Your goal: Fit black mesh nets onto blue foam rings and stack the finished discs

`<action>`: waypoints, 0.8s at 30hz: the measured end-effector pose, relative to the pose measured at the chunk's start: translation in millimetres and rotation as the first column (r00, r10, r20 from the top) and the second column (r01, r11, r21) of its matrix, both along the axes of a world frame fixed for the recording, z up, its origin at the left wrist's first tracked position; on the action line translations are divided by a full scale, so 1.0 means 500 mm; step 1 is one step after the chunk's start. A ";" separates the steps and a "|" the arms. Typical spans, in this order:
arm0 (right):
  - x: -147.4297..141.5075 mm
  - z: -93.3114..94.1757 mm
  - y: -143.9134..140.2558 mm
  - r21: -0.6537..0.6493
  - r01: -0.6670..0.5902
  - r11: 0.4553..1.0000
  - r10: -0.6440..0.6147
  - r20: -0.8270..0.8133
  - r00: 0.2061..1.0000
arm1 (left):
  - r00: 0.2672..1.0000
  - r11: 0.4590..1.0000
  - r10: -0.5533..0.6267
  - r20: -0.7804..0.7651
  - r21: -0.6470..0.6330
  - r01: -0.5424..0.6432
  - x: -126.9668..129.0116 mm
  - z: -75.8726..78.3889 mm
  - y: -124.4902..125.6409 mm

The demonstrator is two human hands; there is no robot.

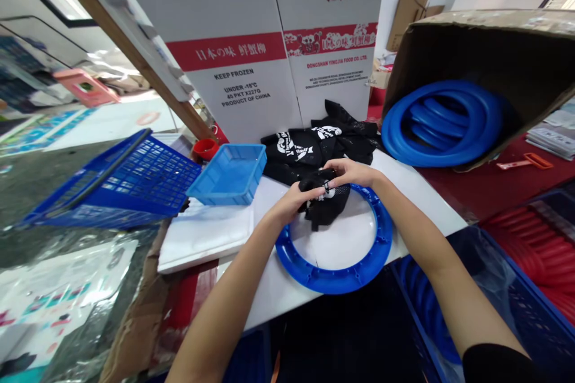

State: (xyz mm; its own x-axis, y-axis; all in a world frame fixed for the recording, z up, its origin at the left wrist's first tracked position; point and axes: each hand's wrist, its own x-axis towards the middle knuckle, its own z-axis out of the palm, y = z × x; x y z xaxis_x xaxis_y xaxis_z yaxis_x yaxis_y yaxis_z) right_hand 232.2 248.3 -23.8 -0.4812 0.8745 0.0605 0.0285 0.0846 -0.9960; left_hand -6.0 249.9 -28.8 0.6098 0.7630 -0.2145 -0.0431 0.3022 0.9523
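Both hands meet over the far rim of the blue ring: the left hand (294, 197) and the right hand (348, 172) each pinch, fingers closed, a crumpled black mesh fabric piece (326, 203). It drapes onto the round blue plastic ring (335, 278), which lies flat on the white table (269, 293). Behind stand tall white cardboard cartons (251, 30) with red bands, and a tipped brown cardboard box (516, 54) holding stacked blue rings (442, 125). Smaller are the blue lattice basket (130, 182), the shallow blue plastic tray (229, 173) and the black printed fabric pile (314, 143). Working the soft mesh evenly along the rigid rim would seem wise.
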 end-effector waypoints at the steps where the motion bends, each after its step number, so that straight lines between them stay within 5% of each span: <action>1: 0.000 0.000 0.002 0.015 0.028 0.999 -0.028 -0.038 0.999 | 0.999 0.999 0.047 -0.017 0.024 -0.047 0.004 0.000 0.002; 7: 0.008 0.007 0.005 -0.017 0.110 0.994 -0.111 -0.256 0.960 | 0.971 0.969 0.220 0.096 0.091 -0.228 0.007 -0.005 0.014; 19: 0.014 0.025 -0.012 -0.043 0.145 0.988 -0.150 -0.125 0.981 | 1.000 0.996 -0.013 0.017 -0.090 0.015 -0.023 -0.021 0.038; 24: 0.004 0.025 -0.017 -0.107 0.170 0.980 -0.189 -0.201 0.961 | 0.999 0.977 -0.007 -0.038 0.214 0.015 -0.018 -0.011 0.029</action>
State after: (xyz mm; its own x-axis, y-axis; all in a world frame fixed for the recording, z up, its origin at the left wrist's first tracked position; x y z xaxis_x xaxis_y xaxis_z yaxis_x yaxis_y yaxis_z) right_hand 234.3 239.7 -11.4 -0.3003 0.9518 0.0624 -0.1747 0.0095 -0.9846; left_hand -15.2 264.5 -34.4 0.6133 0.7868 -0.0693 -0.0049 0.0915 0.9958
